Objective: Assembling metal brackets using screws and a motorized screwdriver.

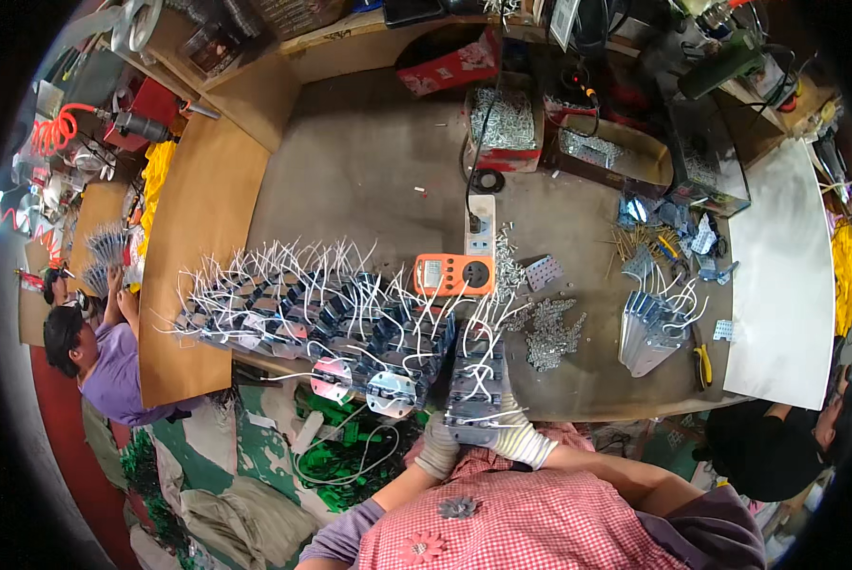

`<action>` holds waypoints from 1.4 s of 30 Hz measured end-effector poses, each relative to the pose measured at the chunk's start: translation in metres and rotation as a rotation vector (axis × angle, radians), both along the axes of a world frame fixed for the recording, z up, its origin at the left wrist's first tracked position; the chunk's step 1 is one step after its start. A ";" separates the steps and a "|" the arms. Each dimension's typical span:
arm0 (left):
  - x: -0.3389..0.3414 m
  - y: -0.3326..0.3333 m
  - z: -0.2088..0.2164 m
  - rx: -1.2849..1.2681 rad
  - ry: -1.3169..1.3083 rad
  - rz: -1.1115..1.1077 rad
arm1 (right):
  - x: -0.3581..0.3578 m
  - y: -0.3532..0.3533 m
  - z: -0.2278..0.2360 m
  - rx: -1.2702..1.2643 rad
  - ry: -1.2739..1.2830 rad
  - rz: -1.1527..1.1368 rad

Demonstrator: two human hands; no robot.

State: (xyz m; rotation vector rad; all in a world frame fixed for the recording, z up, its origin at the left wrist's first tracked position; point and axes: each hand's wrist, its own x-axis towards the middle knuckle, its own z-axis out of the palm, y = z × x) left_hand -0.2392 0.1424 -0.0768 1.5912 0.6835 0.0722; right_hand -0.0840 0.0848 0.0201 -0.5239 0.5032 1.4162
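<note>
A stack of flat metal plates with white wires (473,389) is in front of my body at the near table edge, its wires sprouting from the far end and sides. My left hand (439,446), in a striped knit glove, grips the stack's near left side. Along its right side is my right hand (519,432), also gloved, closed against the plates. The stack hides most of the fingers of both hands. Just left lies a long row of similar wired metal plates (302,309). Two round-ended pieces, one pinkish plate (332,378) and one silver plate (391,392), face me at its near edge.
Beyond the stack sits an orange meter (454,275) beside a white power strip (481,223). Loose screws (551,332) are scattered to the right, near a fanned plate bundle (652,328) and yellow-handled pliers (702,366). Boxes of screws (504,123) stand behind. Other people work at both sides.
</note>
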 end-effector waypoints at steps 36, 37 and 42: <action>0.083 0.272 0.279 -0.508 -0.854 0.177 | 0.061 0.236 0.151 0.988 -2.340 0.106; 0.074 0.300 0.278 -0.857 -0.909 -0.015 | 0.043 0.261 0.151 0.819 -1.381 0.384; 0.046 0.407 0.245 -0.683 -0.465 0.734 | -0.008 0.405 0.088 0.623 -1.099 0.394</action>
